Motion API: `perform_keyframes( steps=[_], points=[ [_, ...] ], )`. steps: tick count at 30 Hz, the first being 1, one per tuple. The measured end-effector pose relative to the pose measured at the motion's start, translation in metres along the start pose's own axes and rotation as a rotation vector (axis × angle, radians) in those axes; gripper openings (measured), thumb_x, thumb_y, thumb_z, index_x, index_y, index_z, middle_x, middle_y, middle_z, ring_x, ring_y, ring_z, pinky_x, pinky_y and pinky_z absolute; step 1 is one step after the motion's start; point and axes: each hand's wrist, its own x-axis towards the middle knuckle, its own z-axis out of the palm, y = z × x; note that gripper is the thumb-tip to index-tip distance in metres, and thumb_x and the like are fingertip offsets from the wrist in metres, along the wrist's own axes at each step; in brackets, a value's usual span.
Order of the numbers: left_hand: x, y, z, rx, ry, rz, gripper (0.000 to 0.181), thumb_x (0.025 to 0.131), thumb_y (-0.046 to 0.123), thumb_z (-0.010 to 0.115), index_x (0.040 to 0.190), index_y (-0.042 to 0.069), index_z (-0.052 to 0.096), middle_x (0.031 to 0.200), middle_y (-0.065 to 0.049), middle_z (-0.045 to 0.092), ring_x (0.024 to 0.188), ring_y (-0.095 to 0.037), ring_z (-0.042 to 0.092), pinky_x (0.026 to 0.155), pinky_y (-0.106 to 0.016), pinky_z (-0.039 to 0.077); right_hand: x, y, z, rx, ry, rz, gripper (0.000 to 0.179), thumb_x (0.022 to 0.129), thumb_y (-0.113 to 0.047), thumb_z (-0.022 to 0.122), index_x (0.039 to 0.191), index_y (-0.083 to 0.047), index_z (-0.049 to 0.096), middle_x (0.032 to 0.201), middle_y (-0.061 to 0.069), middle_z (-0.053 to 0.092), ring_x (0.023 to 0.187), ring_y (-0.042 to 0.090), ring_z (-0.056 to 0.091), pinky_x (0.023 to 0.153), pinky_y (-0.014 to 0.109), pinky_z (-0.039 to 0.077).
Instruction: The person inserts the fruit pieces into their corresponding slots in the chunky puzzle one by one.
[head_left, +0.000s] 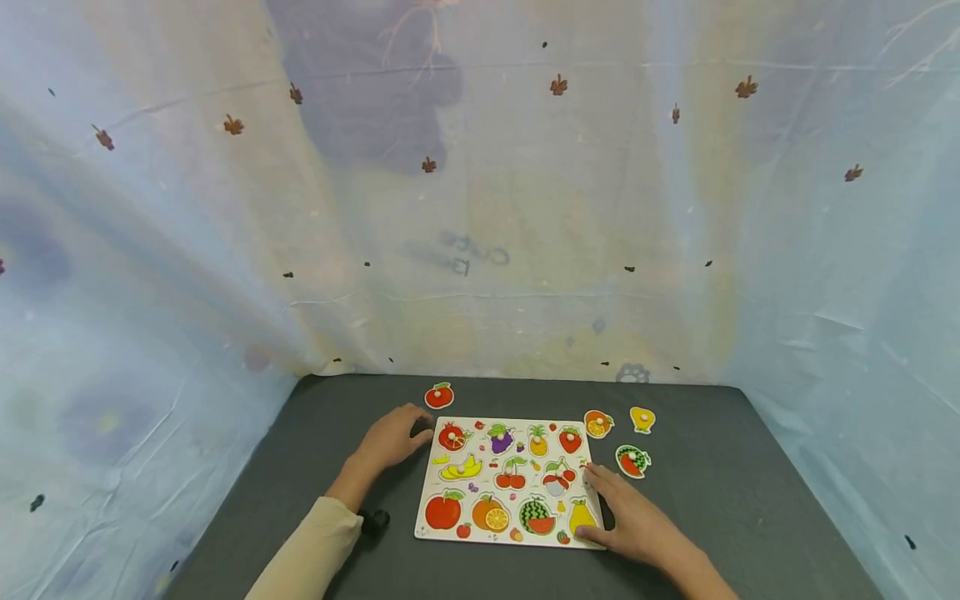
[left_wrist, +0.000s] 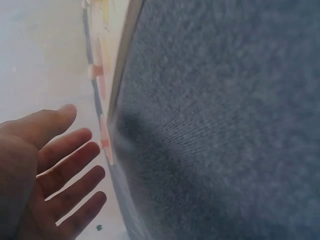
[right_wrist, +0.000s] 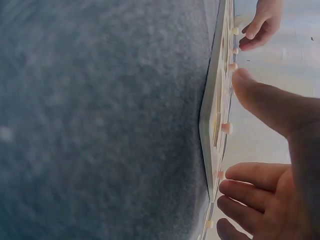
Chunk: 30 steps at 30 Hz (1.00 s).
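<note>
"How's the left hand (head_left: 393, 437) lying?"
"Slanting forward-right, grip parted, beside the white rectangular fruit-puzzle board (head_left: 486, 485), which is lying on the dark-grey table (head_left: 495, 575), long axis running sideways, fruit tops pointing away."
"And the right hand (head_left: 636, 521)?"
"Slanting forward-left at its right edge, grip also parted."

The left arm (head_left: 352, 483) carries a cream, wrist-length sleeve (head_left: 307, 554); a small black unit (head_left: 377, 523) sits beside the cuff (head_left: 342, 515). Hands (head_left: 392, 439) and visible right forearm (head_left: 693, 562) are bare.
</note>
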Motion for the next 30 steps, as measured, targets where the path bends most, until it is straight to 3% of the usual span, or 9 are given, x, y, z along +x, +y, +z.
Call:
perform_keyframes(
  steps=[13,21,30],
  points=[
    [0.028,-0.006,0.005,0.014,0.052,-0.015,0.041,0.102,0.031,0.077,0.135,0.007,0.070,0.141,-0.018,0.064,0.131,-0.039,0.062,0.108,-0.059,0.052,-0.005,-0.004,0.000,0.058,-0.070,0.008,0.119,0.080,-0.063,0.089,0.165,0.001,0.037,0.173,0.020,0.030,0.158,0.047,0.029,0.120,0.070,0.035],
    [0.047,-0.007,0.008,0.019,0.077,-0.014,0.040,0.102,0.029,0.077,0.135,0.006,0.070,0.136,-0.017,0.066,0.123,-0.038,0.064,0.102,-0.057,0.055,-0.005,-0.004,-0.001,0.069,-0.080,0.014,0.118,0.081,-0.061,0.089,0.166,0.001,0.035,0.174,0.021,0.029,0.159,0.048,0.027,0.120,0.070,0.033],
    [0.061,-0.009,0.010,0.027,0.110,-0.035,0.030,0.101,0.026,0.079,0.124,0.008,0.073,0.123,-0.014,0.069,0.108,-0.034,0.068,0.092,-0.054,0.058,-0.002,-0.004,-0.001,0.078,-0.105,0.042,0.120,0.078,-0.059,0.092,0.165,0.002,0.036,0.174,0.020,0.030,0.159,0.049,0.027,0.123,0.069,0.029]
  ],
)
